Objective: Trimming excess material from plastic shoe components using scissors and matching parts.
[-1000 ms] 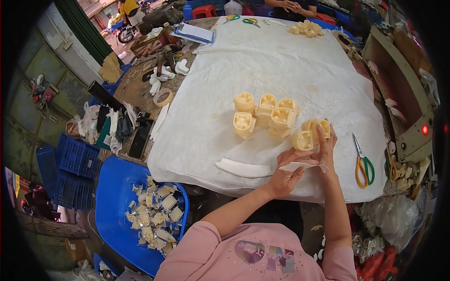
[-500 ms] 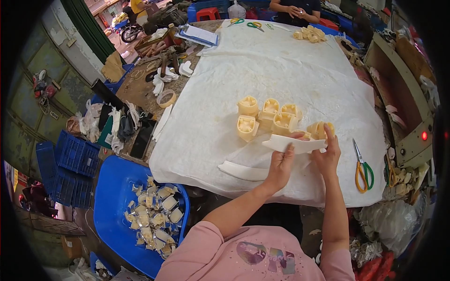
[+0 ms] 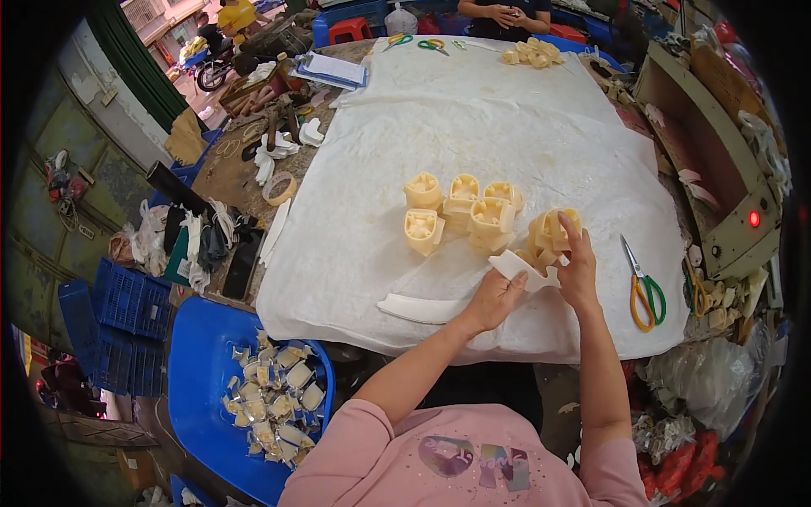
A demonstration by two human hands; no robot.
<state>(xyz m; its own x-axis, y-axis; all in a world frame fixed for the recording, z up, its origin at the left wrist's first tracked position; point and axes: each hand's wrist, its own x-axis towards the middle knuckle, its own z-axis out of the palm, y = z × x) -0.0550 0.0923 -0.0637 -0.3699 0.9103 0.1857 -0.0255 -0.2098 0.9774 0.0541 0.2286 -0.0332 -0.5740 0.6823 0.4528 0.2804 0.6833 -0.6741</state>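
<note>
My left hand (image 3: 497,300) is closed on one end of a short curved white strip (image 3: 512,265). My right hand (image 3: 576,275) has its fingers around a hollow cream-coloured plastic piece (image 3: 551,226), and its palm side lies by the strip's other end. The strip sits against the near side of that piece. Left of it, several similar cream pieces (image 3: 423,230) stand in a cluster, their openings upward. A longer curved white strip (image 3: 421,308) lies flat near the table's front edge. My fingers partly hide the held piece and strip.
Scissors with orange and green handles (image 3: 647,296) lie right of my hands on the white sheet (image 3: 338,220). A blue tub (image 3: 193,372) of cream-and-metal parts stands lower left. Tape roll (image 3: 280,188) at left, grey metal housing (image 3: 718,160) at right. Another person (image 3: 507,17) sits across.
The white strip has been tilted and drawn in toward the cream piece at my right hand. The whole view has shifted slightly, so the table sits further left.
</note>
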